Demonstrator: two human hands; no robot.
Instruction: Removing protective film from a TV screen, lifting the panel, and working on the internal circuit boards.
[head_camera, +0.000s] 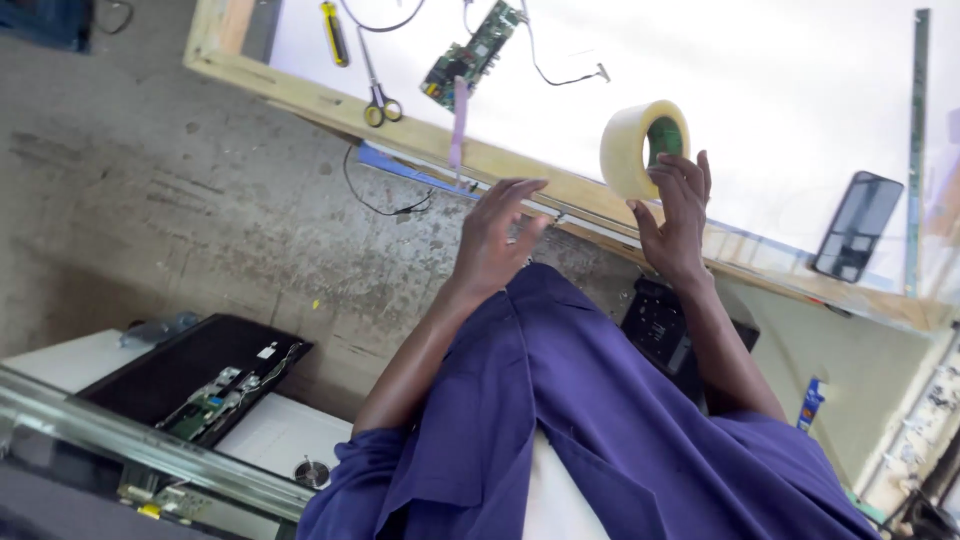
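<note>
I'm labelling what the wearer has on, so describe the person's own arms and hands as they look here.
Both arms come out of short, loose blue-purple sleeves that end near the elbow, part of a matching work garment. Below that the forearms are bare. The left hand and the right hand wear no gloves, and no watch, ring or band shows on either wrist or finger.

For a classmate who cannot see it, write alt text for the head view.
The right hand holds a roll of clear tape above a white work surface framed in wood, while the left hand hovers open at its edge. Scissors, a circuit board and a phone lie there.
</note>
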